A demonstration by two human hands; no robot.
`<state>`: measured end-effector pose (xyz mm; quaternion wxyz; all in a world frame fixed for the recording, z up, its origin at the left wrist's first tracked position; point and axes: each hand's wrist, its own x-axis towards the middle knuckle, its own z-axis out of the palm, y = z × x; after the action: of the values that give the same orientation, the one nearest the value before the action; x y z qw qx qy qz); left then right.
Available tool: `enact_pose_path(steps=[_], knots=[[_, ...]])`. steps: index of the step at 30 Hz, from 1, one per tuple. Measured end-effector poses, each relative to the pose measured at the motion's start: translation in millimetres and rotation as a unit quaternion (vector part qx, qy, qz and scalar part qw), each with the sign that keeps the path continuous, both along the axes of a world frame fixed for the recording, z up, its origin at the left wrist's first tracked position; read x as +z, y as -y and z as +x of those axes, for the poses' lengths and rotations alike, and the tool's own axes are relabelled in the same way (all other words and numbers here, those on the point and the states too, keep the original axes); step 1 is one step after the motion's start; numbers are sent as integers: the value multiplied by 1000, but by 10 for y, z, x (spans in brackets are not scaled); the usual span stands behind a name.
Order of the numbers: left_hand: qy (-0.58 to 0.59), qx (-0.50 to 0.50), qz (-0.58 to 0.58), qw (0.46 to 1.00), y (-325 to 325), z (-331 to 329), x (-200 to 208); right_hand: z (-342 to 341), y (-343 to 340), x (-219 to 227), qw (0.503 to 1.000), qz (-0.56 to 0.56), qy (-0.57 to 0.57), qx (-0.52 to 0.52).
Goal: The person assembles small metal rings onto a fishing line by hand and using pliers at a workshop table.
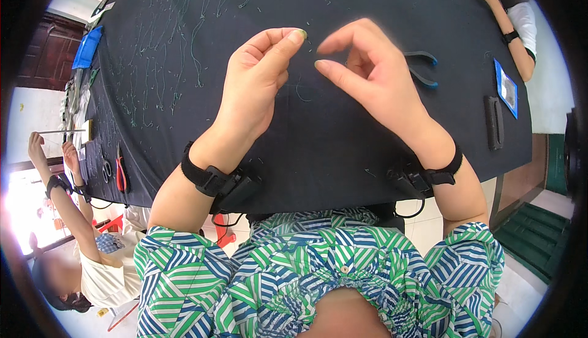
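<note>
Over the black cloth, my left hand [257,75] is closed in a pinch. A small green piece [304,33] shows at the tips of its thumb and forefinger; it is too small to tell its kind. To the right of it, my right hand [373,68] hangs with its thumb and forefinger apart and nothing visible between them. Its other fingers curl in and are partly hidden. A fine dark green thread [300,90] lies faintly on the cloth below the gap between the hands.
Green threads [199,38] and tiny bits spread over the black tablecloth [318,154] at left. Pliers [422,68] lie by my right hand, partly hidden. Red-handled pliers [122,176], scissors [106,169] and a blue packet [505,90] lie farther out. Co-workers sit left and far right.
</note>
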<state>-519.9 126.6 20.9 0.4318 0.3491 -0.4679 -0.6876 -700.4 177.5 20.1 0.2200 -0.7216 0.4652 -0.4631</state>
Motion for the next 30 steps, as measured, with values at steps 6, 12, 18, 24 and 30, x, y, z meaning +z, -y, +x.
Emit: enact_pose_path(steps=[6, 12, 18, 24, 30], knots=[[29, -6, -19, 999, -67, -38, 32, 130, -16, -26, 857, 339, 375, 102], [25, -1, -18, 1000, -49, -25, 2, 131, -28, -71, 821, 347, 437, 124], [38, 15, -24, 999, -54, -39, 13, 180, -53, -32, 904, 222, 355, 91], [49, -1, -52, 997, -53, -16, 32, 102, -50, 46, 988, 106, 112, -12], [67, 1, -73, 995, -63, -26, 45, 59, -42, 99, 997, 56, 24, -57]])
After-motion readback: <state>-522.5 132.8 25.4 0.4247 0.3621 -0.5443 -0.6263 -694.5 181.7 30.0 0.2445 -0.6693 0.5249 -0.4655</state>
